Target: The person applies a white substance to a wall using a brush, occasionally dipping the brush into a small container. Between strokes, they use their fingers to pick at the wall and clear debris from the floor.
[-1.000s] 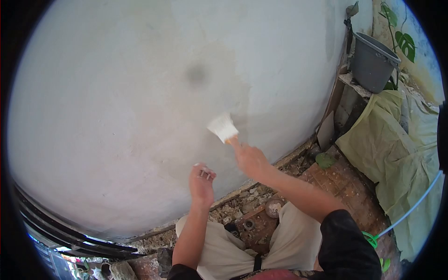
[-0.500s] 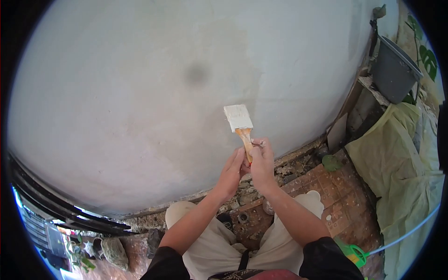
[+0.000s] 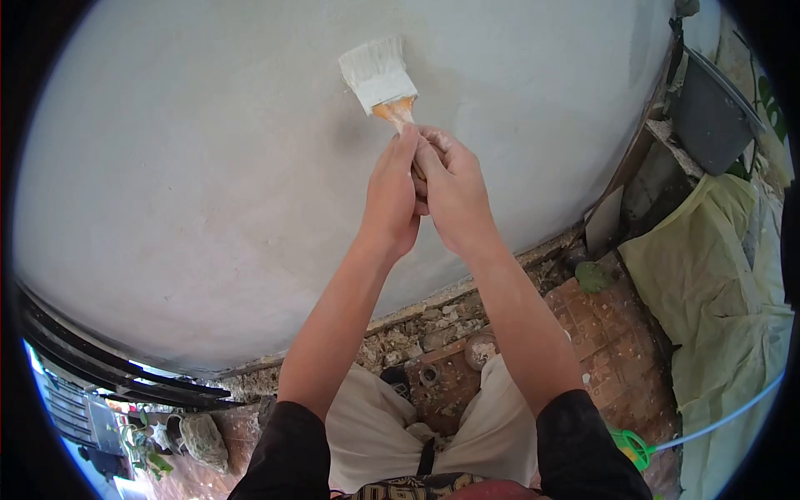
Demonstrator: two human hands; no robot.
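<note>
Paintbrush [image 3: 377, 73], one, in two hands [image 3: 454, 187], perhaps touches one wall [image 3: 208, 208].

The tiled floor [image 3: 602, 325] carries a green leaf [image 3: 592, 277].

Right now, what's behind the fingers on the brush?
The wall shows around the fingers; the bristles and upper handle of the brush stick out above them. Most of the lower handle is covered, as is the wall directly behind.

Brush [image 3: 379, 77]: bristles up, fanned against the pale wall [image 3: 208, 167]!
Grip: your left hand [image 3: 392, 196] and right hand [image 3: 457, 190] both clasp the handle [image 3: 394, 109].
Right side: grey bucket [image 3: 712, 121], draped green sheet [image 3: 708, 267].
</note>
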